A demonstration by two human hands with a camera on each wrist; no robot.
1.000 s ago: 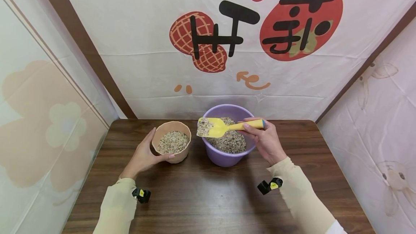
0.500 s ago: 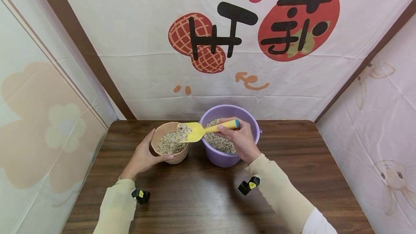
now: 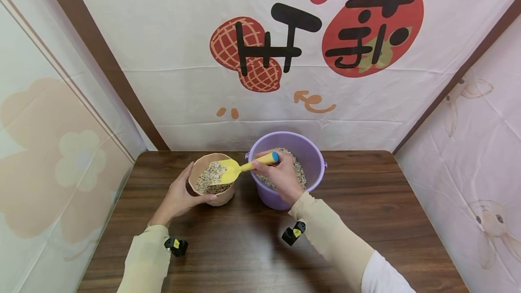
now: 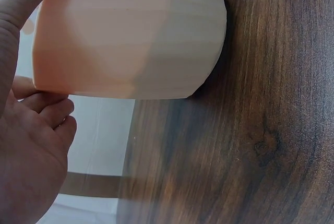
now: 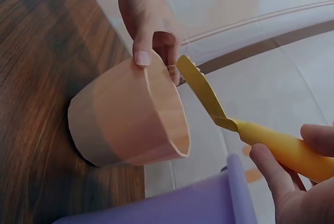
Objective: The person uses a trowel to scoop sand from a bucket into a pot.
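My left hand [image 3: 179, 198] grips the peach flowerpot [image 3: 224, 199] by its rim, thumb on the near side and fingers round the left. Grainy, gravel-like material lies inside the pot. In my right hand [image 3: 282, 176] is a yellow toy shovel [image 3: 229, 172], held by its handle with the blue end up. Its blade carries a load of the same grains and hangs over the pot's opening; the right wrist view shows the blade [image 5: 201, 91] above the rim, apart from it. Beneath my right hand stands a purple bucket [image 3: 315, 164] partly filled with grains.
Pot and bucket stand side by side near the back edge of the brown wooden table [image 3: 252, 252]. A printed white cloth [image 3: 175, 89] hangs right behind them, and more cloth walls flank the table left and right.
My right hand has moved left from over the bucket, bringing the loaded shovel over the pot. My left hand stays on the pot.
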